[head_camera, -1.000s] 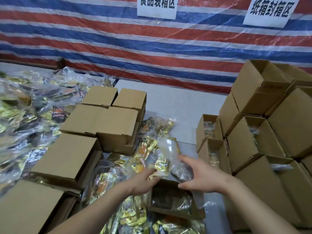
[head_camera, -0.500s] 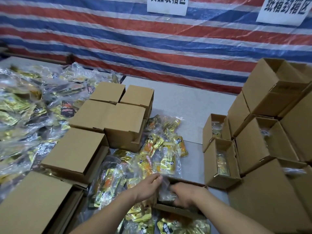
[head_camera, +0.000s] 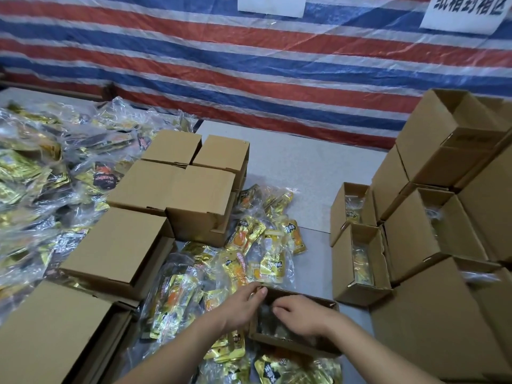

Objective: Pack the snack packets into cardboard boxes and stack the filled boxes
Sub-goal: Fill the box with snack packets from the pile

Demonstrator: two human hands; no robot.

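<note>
Hands (head_camera: pixel 273 310) in open box (head_camera: pixel 291 345)

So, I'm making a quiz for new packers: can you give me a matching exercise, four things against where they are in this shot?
Things:
1. right hand
2. left hand
3. big heap of snack packets
4. stacked open boxes

Places:
A. far left of the table
B. right side of the table
C. inside the open box in front
D. at that box's left rim

Pairs: 1-C, 2-D, 3-A, 4-B
</note>
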